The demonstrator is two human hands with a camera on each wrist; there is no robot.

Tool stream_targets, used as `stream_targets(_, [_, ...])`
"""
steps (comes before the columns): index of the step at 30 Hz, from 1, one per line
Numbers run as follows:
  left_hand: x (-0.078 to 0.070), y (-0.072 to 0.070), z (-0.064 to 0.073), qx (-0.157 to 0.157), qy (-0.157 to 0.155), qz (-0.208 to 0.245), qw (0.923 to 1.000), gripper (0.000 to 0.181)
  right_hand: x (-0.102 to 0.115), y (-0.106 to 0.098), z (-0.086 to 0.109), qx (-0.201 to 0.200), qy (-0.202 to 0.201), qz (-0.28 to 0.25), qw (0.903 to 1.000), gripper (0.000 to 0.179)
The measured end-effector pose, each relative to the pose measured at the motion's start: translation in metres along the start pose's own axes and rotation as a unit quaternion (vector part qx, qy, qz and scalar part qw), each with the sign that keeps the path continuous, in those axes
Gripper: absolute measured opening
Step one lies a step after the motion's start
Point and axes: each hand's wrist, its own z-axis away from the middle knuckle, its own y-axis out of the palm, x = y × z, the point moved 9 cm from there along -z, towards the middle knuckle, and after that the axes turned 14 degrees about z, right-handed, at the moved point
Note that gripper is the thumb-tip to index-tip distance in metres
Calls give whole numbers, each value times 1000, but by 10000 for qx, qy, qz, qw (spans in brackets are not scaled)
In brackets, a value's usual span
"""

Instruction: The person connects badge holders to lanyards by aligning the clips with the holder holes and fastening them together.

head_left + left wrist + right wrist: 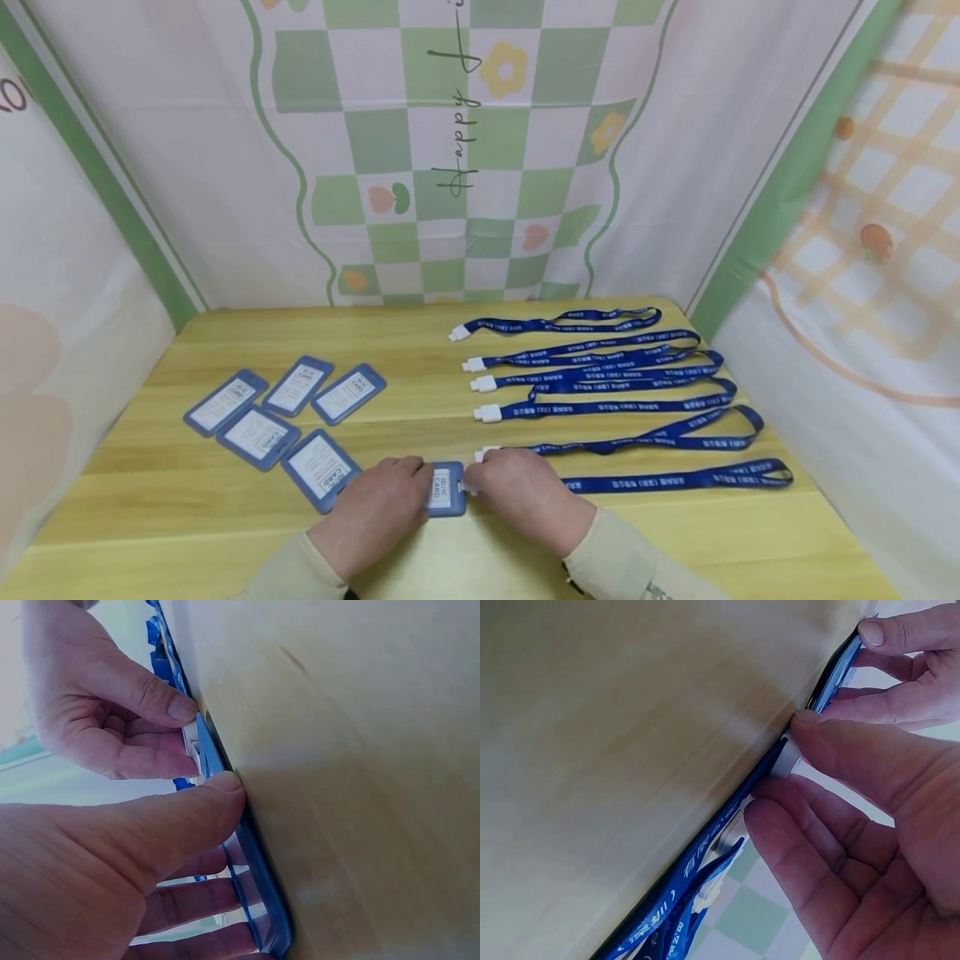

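Note:
A blue ID card holder [447, 490] lies near the table's front edge, its slotted end facing right. My left hand [381, 510] grips it, with the thumb along one edge and the fingers across from it in the left wrist view. At the slotted end, my right hand [528, 497] pinches the white clip [786, 759] of a dark blue lanyard [675, 480]. The lanyard's strap stretches out to the right along the table. The clip touches or nearly touches the holder; my fingers hide whether it passes through the slot.
Several more blue card holders [260, 436] lie on the left of the wooden table [225, 533]. To the right, several blue lanyards [622, 408] lie in rows, their white clips pointing left. Patterned cloth [442, 150] hangs behind the table and at both sides.

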Motion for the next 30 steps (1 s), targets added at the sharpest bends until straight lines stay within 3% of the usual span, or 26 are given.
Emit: stream_targets(30, [-2, -1, 0, -299, 355, 5, 9989, 35, 2, -3, -1, -89, -38, 113, 9999, 6])
